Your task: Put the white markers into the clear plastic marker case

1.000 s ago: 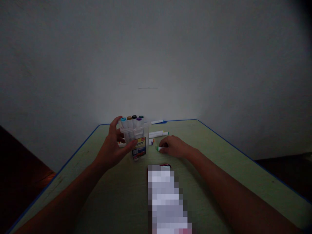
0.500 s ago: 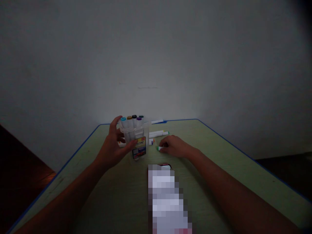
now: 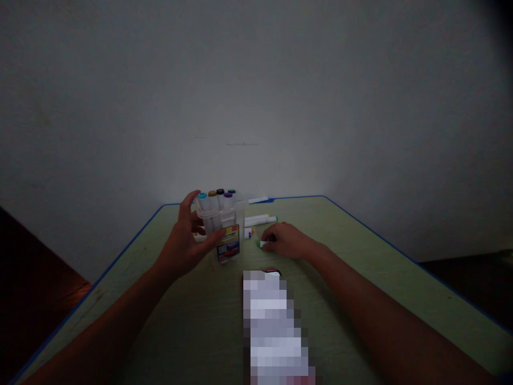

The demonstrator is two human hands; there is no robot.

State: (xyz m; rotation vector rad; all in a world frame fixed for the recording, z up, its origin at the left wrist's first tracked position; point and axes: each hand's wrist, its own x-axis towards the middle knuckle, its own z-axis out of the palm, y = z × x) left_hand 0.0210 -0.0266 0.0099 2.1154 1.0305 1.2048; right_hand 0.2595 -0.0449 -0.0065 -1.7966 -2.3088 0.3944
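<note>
My left hand (image 3: 185, 243) is wrapped around a clear plastic marker box (image 3: 224, 230) standing upright on the green table (image 3: 352, 256). Several markers with coloured caps (image 3: 216, 197) stick out of its top. My right hand (image 3: 286, 240) lies on the table just right of the box, fingers closed on a white marker with a green tip (image 3: 263, 244). More loose markers (image 3: 260, 220) lie behind it.
A pixelated rectangular object (image 3: 274, 329) lies on the table in front of me. The table has a blue edge (image 3: 120, 254) and stands against a plain grey wall (image 3: 256, 96). The scene is dim.
</note>
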